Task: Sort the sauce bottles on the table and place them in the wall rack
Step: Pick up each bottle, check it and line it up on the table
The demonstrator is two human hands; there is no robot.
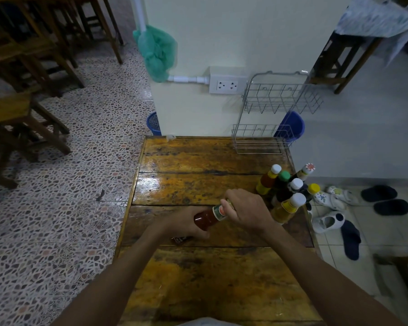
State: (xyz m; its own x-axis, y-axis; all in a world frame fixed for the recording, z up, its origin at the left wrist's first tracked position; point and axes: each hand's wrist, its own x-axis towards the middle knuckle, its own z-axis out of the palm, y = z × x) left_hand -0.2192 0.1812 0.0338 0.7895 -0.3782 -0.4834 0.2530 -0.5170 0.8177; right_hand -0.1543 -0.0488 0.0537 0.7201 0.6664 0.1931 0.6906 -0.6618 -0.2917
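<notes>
Both hands share one red sauce bottle (209, 217): left hand (186, 225) curls under its base, right hand (246, 209) wraps the cap end (steadying it), wire wall rack (280, 100) empty beyond the fingers.

Worn wood, wire and glass

The table (198, 165) is glossy, scratched wood; the wall rack (280, 100) is thin metal wire; the sauce bottle (206, 218) looks smooth and shiny.

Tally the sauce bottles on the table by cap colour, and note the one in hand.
White cap: 3
Green cap: 1
Yellow cap: 1
Red-and-white cap: 1
Cap hidden, red sauce bottle held by both hands: 1
Total: 7
</notes>
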